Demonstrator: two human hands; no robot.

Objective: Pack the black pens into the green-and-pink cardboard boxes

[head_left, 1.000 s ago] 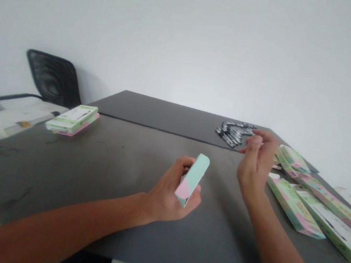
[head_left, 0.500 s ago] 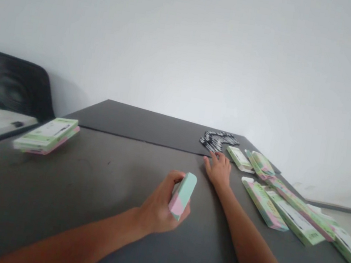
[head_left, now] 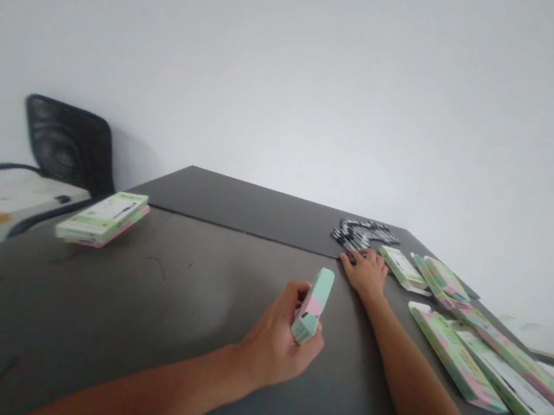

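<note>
My left hand (head_left: 281,338) is closed around a slim mint-green and pink carton (head_left: 315,303), held above the dark table with one narrow side facing me. Its far end is hidden from me. Farther out, my right hand (head_left: 367,274) lies low over the table with fingers stretched forward. Its fingertips are at the near end of a pile of thin black-and-white sticks that look like pens (head_left: 364,233). Whether the fingertips touch a pen, I cannot tell. Just right of that hand lies a green-and-white carton (head_left: 404,268).
Several flat cartons (head_left: 457,356) in green, pink and white overlap along the right side of the table (head_left: 183,277). A small stack of cartons (head_left: 106,217) sits at the left edge. Beyond it stands a black mesh chair (head_left: 68,145). A pale wall closes off the back.
The view has swung left, so everything appears farther right. The carton in my left hand has tipped slightly, showing more of its near end. My right fingers remain by the pens.
</note>
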